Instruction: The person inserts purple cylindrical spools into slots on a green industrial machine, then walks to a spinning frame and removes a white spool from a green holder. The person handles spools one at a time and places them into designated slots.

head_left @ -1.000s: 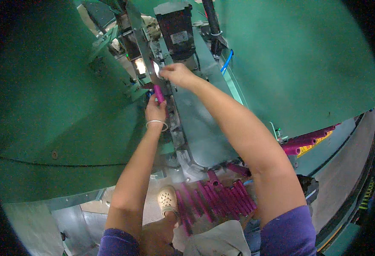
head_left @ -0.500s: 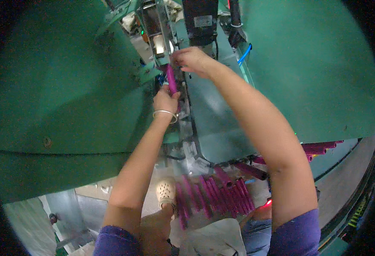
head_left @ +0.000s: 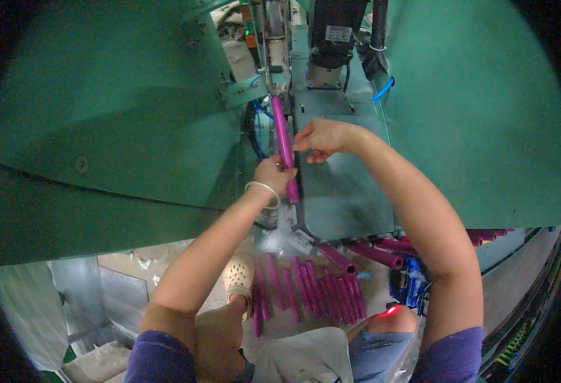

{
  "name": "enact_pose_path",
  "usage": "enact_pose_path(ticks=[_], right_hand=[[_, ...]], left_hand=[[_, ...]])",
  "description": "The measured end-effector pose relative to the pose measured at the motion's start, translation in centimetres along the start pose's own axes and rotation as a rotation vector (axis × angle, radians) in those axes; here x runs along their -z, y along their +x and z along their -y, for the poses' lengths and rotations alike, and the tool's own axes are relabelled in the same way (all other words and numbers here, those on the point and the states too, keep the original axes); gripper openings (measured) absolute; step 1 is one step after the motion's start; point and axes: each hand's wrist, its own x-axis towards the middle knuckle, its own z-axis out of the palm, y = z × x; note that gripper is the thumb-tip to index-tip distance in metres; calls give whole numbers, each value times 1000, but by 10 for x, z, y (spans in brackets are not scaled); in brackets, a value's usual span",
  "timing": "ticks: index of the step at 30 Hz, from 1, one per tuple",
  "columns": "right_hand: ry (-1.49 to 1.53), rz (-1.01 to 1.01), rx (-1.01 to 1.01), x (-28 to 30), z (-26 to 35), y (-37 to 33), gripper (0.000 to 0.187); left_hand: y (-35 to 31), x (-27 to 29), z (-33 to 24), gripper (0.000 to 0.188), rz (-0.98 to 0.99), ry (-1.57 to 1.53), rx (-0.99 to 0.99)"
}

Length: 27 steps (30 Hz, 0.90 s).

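Observation:
My left hand [head_left: 274,177] is closed round the lower part of a long magenta tube [head_left: 282,131], fingers and thumb wrapped about it. The tube lies along the narrow track of a green machine [head_left: 331,198], its far end by a metal guide [head_left: 278,60]. Just right of the tube hovers my right hand [head_left: 324,139], its fingers loosely curled and somewhat apart, with nothing visible in them. Whether the right fingertips touch the tube is hard to make out.
A black motor [head_left: 336,32] stands on the machine at the far side, near a blue hose [head_left: 384,90]. More magenta tubes [head_left: 376,254] stick out at the machine's near edge. Several others lie in a row on the floor [head_left: 309,290] beside my shoe [head_left: 238,277].
My left hand has drawn the tube toward me, so more of its length shows. The right hand has come back from the guide and opened a little. The view has shifted too.

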Motion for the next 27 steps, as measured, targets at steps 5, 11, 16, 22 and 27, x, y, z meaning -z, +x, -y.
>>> enact_pose_path(ticks=[5, 11, 16, 22, 27], right_hand=[[-266, -55, 21, 2, -7, 21, 18], [157, -506, 142, 32, 1, 30, 19], [140, -628, 515, 35, 33, 28, 22], [285, -526, 592, 38, 61, 29, 23], [382, -242, 615, 47, 64, 38, 34]], left_hand=[[1, 5, 2, 28, -46, 274, -25], [14, 18, -14, 33, -251, 419, -208], [51, 20, -39, 41, -500, 328, -249], [70, 22, -48, 35, -731, 217, -356], [77, 15, -43, 32, -762, -70, -377]])
